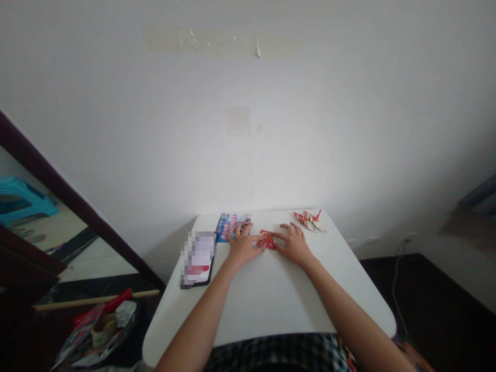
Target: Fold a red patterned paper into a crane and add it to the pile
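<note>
A small piece of folded red patterned paper (pixel 266 239) lies on the white table between my two hands. My left hand (pixel 243 248) has its thumb and index finger on the paper's left edge, while its other fingers reach over a printed blue booklet or sheet (pixel 228 223). From the right, the thumb and index finger of my right hand (pixel 296 245) hold the opposite edge, with the remaining fingers spread. Near the table's far right corner sits a folded paper crane (pixel 310 219) in red and white.
A phone (pixel 199 258), partly blurred out, lies on the left of the white table (pixel 267 305). Behind the table rises a white wall (pixel 310 129). A bag with a tape roll (pixel 104 330) is on the floor at left. A cable (pixel 396 279) hangs at right.
</note>
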A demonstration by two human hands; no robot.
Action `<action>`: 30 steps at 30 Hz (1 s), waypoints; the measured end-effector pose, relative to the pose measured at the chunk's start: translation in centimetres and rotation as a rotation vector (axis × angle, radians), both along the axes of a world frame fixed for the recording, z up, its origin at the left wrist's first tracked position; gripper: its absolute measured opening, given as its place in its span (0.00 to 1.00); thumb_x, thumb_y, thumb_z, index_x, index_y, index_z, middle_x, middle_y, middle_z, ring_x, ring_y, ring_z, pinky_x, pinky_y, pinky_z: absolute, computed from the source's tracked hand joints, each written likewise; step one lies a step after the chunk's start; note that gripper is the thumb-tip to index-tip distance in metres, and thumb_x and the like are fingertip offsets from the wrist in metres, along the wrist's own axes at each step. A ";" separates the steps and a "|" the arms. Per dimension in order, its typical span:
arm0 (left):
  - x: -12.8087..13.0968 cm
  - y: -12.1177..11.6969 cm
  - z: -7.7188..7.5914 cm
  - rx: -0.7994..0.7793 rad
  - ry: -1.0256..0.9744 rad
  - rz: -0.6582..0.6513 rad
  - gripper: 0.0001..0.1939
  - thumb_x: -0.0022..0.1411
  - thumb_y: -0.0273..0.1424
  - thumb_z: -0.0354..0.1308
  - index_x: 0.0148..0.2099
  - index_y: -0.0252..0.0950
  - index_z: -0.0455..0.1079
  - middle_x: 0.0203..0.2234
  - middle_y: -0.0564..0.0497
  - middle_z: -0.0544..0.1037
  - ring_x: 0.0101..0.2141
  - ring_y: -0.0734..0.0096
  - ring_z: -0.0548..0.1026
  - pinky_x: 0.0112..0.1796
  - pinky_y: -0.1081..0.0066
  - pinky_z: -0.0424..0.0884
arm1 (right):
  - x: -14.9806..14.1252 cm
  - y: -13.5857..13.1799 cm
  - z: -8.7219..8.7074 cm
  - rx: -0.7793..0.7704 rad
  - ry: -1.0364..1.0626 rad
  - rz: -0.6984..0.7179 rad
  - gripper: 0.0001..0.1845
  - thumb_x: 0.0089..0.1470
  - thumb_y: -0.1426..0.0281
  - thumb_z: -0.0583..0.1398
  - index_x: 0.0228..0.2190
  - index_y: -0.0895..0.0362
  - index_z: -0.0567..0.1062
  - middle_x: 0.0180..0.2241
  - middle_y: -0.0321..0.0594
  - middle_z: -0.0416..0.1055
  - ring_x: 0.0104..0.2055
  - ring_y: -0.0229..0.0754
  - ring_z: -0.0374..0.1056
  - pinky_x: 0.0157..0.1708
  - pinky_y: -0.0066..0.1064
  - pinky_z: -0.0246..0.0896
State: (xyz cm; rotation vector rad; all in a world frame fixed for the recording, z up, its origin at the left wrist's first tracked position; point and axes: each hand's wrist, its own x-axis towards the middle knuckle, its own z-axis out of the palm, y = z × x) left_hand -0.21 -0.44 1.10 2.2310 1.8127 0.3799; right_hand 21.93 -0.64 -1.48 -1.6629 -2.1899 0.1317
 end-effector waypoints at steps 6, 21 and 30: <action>-0.3 -0.1 -0.1 0.036 -0.001 -0.027 0.18 0.59 0.46 0.66 0.52 0.63 0.79 0.72 0.54 0.60 0.72 0.37 0.47 0.62 0.22 0.42 | 0.1 -0.1 -0.2 0.046 0.014 0.031 0.22 0.62 0.55 0.63 0.57 0.34 0.75 0.65 0.43 0.62 0.71 0.64 0.48 0.67 0.64 0.46; 0.1 -0.3 0.0 0.115 -0.021 -0.034 0.13 0.65 0.50 0.60 0.46 0.59 0.82 0.70 0.61 0.64 0.71 0.36 0.46 0.63 0.22 0.37 | -0.6 0.3 0.1 0.109 0.084 0.180 0.16 0.61 0.71 0.63 0.47 0.41 0.82 0.60 0.38 0.72 0.70 0.57 0.52 0.68 0.64 0.45; 0.3 -0.1 -0.4 0.129 -0.040 -0.024 0.12 0.66 0.48 0.59 0.45 0.57 0.83 0.69 0.60 0.65 0.72 0.37 0.47 0.63 0.22 0.37 | -0.4 0.1 0.7 -0.015 0.254 0.311 0.09 0.58 0.66 0.64 0.40 0.45 0.83 0.51 0.38 0.80 0.69 0.54 0.58 0.69 0.70 0.29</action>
